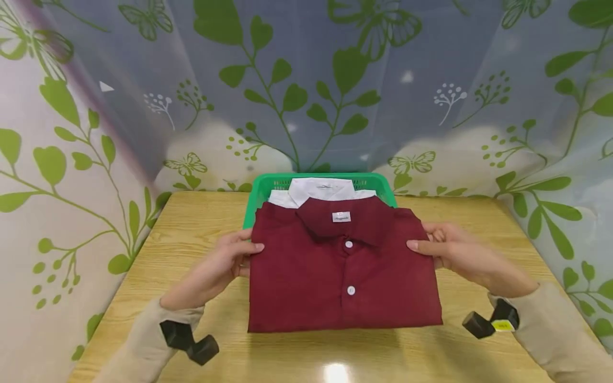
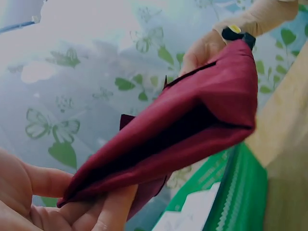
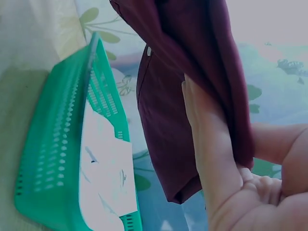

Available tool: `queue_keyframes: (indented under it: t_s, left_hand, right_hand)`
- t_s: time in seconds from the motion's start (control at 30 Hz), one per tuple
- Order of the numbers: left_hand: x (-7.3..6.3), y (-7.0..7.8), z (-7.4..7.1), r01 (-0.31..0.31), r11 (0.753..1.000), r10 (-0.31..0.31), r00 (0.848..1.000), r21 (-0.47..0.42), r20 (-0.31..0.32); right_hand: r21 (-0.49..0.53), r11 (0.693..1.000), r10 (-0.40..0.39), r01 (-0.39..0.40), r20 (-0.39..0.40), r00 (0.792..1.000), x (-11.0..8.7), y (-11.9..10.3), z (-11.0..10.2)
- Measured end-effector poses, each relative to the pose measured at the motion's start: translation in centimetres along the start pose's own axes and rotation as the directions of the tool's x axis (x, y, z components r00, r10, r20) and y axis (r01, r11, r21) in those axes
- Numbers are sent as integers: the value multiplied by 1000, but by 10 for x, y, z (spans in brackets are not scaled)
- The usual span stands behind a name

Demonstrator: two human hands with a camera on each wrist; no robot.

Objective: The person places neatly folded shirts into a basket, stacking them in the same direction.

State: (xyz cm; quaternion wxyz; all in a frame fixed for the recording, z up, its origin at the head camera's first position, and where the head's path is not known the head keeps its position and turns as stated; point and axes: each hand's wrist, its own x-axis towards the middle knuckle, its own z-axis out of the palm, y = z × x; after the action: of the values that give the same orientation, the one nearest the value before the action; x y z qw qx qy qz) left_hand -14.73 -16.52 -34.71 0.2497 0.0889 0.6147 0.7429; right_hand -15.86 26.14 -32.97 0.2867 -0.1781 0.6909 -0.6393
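Note:
A folded dark red shirt (image 1: 306, 276) with a collar, white buttons and a neck label is held up between both hands. My left hand (image 1: 227, 255) pinches its left side edge, thumb on the front and fingers behind. On the opposite edge, my right hand (image 1: 455, 255) grips it the same way, with the fingers under the fabric in the right wrist view. Behind the shirt stands a green basket (image 3: 53, 144) with perforated walls. Inside it lies a folded white shirt (image 1: 321, 189), collar showing; the red shirt hides the basket's front in the head view.
The basket rests on a light wooden table (image 1: 191, 223), near its back edge. A curtain (image 1: 306, 80) printed with leaves and butterflies hangs behind the table and along both sides. Table surface shows to the left and right of the basket.

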Motion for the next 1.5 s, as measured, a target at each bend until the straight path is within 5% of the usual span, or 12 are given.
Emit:
queue_keyframes:
  t_s: [0.13, 0.33, 0.67, 1.0, 1.3, 1.4, 1.5]
  left_hand:
    - [26, 9, -11, -12, 1000, 11, 1000, -27, -23]
    - [66, 18, -30, 53, 998, -49, 992, 38, -120]
    - [117, 0, -54, 106, 989, -84, 975, 99, -208]
    - [124, -14, -54, 122, 968, -73, 973, 218, -218]
    - [124, -14, -49, 136, 938, -35, 952, 318, -305]
    - [123, -15, -47, 101, 901, 60, 934, 422, -352]
    - [120, -12, -42, 40, 820, 202, 913, 570, -355]
  right_hand:
    - [15, 999, 47, -46, -77, 996, 24, -6, -11]
    - [50, 994, 99, -92, -153, 983, 59, -4, -27]
    - [125, 975, 209, -185, -220, 953, 109, 24, -51]
    - [73, 968, 250, -240, -207, 946, 119, 38, -45]
    - [21, 976, 219, -219, -202, 955, 116, 36, -40]
    - [-27, 976, 207, -217, -215, 954, 114, 35, -38]
    - [-133, 967, 182, -218, -239, 954, 114, 32, -34]
